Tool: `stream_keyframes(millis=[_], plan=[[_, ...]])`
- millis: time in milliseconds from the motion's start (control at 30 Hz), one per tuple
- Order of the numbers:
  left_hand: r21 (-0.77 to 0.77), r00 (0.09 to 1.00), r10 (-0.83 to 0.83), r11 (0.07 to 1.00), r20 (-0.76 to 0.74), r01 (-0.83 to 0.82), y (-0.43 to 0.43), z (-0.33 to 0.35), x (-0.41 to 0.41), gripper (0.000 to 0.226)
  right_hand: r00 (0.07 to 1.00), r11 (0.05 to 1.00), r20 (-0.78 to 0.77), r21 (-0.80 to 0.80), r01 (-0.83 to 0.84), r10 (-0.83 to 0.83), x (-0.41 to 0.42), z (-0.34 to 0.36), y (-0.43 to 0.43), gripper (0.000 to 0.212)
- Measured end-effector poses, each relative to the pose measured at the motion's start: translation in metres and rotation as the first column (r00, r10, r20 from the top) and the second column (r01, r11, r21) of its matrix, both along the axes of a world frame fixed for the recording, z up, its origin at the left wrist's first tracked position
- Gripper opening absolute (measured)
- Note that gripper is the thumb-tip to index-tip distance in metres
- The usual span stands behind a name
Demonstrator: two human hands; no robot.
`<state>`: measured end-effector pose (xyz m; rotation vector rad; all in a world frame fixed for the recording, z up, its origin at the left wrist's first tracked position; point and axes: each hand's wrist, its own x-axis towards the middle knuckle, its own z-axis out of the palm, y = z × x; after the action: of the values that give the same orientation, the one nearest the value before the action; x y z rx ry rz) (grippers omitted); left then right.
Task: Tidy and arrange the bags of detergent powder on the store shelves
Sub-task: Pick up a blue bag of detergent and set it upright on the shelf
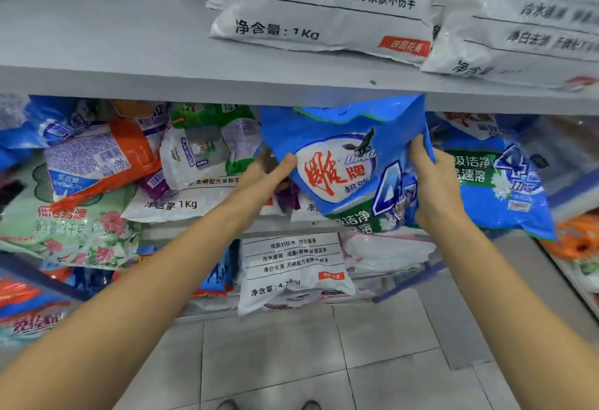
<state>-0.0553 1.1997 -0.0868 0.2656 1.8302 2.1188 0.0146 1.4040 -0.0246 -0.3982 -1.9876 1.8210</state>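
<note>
The left hand [264, 171] pinches the left edge of the blue detergent bag [348, 163] between thumb and fingers, and the right hand [432, 183] closes on its right edge — the fingers curl behind the bag, the thumb lies on its front. The bag hangs tilted between both hands, just under the grey upper shelf [129, 82], in front of the crowded middle shelf — beside another blue bag [505, 192].
</note>
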Motion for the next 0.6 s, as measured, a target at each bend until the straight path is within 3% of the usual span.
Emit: stream_keyframes(millis=[33, 167, 233, 333, 467, 533, 600], plan=[[0.06, 0.998, -0.022, 0.998, 0.059, 0.019, 0.001, 0.003, 0.004, 0.034, 1.0, 0.998, 0.021, -0.059, -0.022, 0.023, 0.004, 0.0, 0.001, 0.034], [0.137, 0.993, -0.074, 0.989, 0.096, 0.06, 0.008, 0.027, 0.025, 0.113, 0.989, 0.957, 0.085, -0.275, -0.091, 0.118, 0.018, -0.002, 0.001, 0.031], [0.206, 0.991, -0.052, 0.978, 0.119, 0.026, 0.01, 0.04, 0.034, 0.124, 0.981, 0.913, 0.079, -0.386, -0.134, 0.178, 0.026, -0.003, -0.003, 0.047], [0.287, 0.99, 0.022, 0.956, 0.138, -0.061, 0.009, 0.065, 0.051, 0.099, 0.981, 0.86, 0.064, -0.494, -0.129, 0.184, 0.04, 0.004, -0.013, 0.055], [0.279, 0.972, 0.202, 0.933, 0.117, -0.228, 0.001, 0.091, 0.069, 0.047, 0.956, 0.867, 0.046, -0.436, -0.242, 0.29, 0.047, 0.02, -0.022, 0.054], [0.305, 0.964, 0.254, 0.914, 0.079, -0.266, -0.008, 0.106, 0.074, 0.042, 0.94, 0.886, 0.051, -0.357, -0.297, 0.336, 0.049, 0.035, -0.027, 0.046], [0.318, 0.958, 0.281, 0.904, 0.062, -0.286, -0.018, 0.123, 0.076, 0.049, 0.934, 0.887, -0.037, -0.301, -0.349, 0.355, 0.047, 0.051, -0.031, 0.035]])
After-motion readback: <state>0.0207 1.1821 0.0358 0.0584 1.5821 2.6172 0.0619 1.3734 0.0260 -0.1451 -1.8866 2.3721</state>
